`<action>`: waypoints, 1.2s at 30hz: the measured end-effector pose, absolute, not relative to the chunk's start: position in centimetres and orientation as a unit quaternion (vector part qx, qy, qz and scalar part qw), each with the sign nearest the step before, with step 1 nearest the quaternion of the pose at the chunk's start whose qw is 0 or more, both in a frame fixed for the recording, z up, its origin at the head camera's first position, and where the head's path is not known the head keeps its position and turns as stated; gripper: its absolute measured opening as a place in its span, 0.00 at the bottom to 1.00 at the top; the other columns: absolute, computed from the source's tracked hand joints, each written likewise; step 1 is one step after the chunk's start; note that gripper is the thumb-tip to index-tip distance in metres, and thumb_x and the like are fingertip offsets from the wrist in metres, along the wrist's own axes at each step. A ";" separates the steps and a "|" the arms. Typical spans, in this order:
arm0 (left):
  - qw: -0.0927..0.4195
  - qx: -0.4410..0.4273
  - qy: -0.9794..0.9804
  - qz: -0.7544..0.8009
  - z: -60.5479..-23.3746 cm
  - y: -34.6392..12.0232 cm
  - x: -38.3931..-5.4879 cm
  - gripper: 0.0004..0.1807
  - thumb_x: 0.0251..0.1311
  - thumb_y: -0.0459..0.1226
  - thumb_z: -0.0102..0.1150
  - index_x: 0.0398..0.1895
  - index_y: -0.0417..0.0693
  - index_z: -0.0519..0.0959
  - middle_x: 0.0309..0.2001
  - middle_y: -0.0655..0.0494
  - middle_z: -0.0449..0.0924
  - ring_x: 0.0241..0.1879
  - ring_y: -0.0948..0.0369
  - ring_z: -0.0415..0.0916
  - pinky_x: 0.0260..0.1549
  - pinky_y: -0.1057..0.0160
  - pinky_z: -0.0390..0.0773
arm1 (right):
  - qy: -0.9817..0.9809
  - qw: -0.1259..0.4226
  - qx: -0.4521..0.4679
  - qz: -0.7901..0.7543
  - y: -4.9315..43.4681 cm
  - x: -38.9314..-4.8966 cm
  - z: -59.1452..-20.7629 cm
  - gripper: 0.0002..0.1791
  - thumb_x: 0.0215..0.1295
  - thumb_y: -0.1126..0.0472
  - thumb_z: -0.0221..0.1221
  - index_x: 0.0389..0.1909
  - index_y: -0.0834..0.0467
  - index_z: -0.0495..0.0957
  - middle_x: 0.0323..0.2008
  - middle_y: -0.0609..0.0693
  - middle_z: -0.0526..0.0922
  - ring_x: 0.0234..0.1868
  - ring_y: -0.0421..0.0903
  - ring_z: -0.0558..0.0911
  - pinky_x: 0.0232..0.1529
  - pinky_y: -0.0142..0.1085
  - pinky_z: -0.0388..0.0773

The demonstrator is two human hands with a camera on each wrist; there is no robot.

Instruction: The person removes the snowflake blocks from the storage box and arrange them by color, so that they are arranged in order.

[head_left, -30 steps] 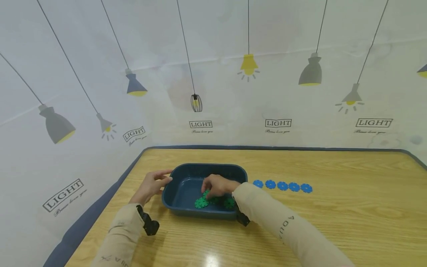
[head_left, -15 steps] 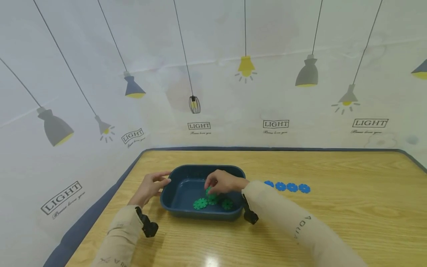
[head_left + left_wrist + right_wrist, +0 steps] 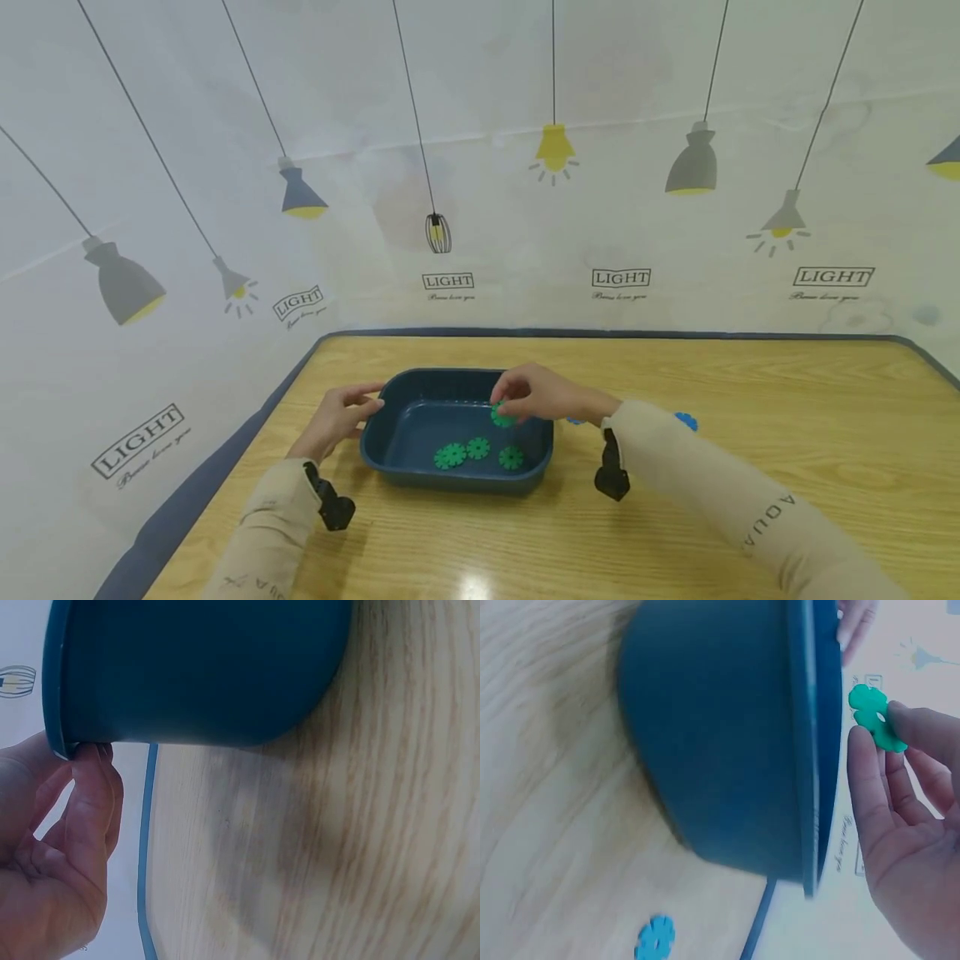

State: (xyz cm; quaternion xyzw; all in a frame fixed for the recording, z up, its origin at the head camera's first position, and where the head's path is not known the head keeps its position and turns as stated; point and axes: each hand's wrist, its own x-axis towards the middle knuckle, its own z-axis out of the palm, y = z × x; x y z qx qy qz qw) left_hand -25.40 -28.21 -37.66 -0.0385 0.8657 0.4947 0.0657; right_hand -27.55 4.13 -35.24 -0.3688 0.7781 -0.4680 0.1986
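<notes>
My left hand [image 3: 339, 418] holds the left end of a dark blue plastic basin [image 3: 457, 481], with the thumb at its rim and fingers against the outer wall. Between thumb and fingertips, my right hand [image 3: 542, 392] pinches a green snowflake disc [image 3: 876, 718] above the rim level at the basin's right side. Several more green snowflake discs [image 3: 511, 457] lie on the basin floor near its front wall. In the left wrist view, the basin's outer wall [image 3: 202, 667] fills the top, with the left hand's fingers [image 3: 94, 799] under its rim.
Right of the basin on the wooden table [image 3: 750, 467], blue snowflake discs [image 3: 686, 422] lie mostly hidden behind the right wrist; one blue disc [image 3: 655, 939] shows in the right wrist view. A wall sheet printed with lamps [image 3: 525, 225] stands behind the table.
My right hand has risen from the basin floor and moved right with a green snowflake disc in its pinch. The left hand stays on the basin. The right arm now covers most blue discs.
</notes>
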 end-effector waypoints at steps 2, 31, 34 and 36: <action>0.064 -0.039 0.864 0.497 -37.7 -28.2 -25.4 0.22 0.59 0.37 0.53 0.57 0.45 0.69 0.44 0.44 0.72 0.42 0.53 0.74 0.34 0.56 0.77 | 0.777 0.192 -0.361 -0.479 5.0 -27.5 -34.9 0.08 0.60 0.67 0.54 0.39 0.66 0.74 0.29 0.53 0.78 0.31 0.53 0.78 0.35 0.47 0.76; 0.060 -0.049 0.871 0.485 -37.6 -28.0 -25.6 0.22 0.59 0.37 0.53 0.57 0.45 0.69 0.43 0.44 0.73 0.40 0.55 0.75 0.32 0.58 0.77 | 0.834 0.125 -0.276 -0.460 13.4 -26.3 -41.2 0.06 0.55 0.72 0.57 0.34 0.66 0.76 0.30 0.51 0.76 0.29 0.43 0.73 0.28 0.33 0.73; 0.059 -0.045 0.870 0.488 -37.5 -28.0 -25.5 0.22 0.59 0.37 0.53 0.57 0.44 0.69 0.44 0.43 0.72 0.40 0.55 0.75 0.33 0.57 0.78 | 0.844 0.117 -0.280 -0.442 13.4 -26.3 -41.5 0.06 0.54 0.71 0.57 0.35 0.66 0.76 0.29 0.51 0.75 0.28 0.43 0.73 0.27 0.32 0.73; 0.056 -0.044 0.868 0.491 -37.4 -28.0 -25.3 0.21 0.59 0.36 0.53 0.57 0.44 0.69 0.44 0.43 0.72 0.39 0.55 0.75 0.32 0.57 0.78 | 0.852 0.112 -0.280 -0.428 13.3 -26.3 -41.6 0.07 0.54 0.71 0.58 0.35 0.66 0.76 0.28 0.50 0.75 0.27 0.42 0.73 0.26 0.32 0.73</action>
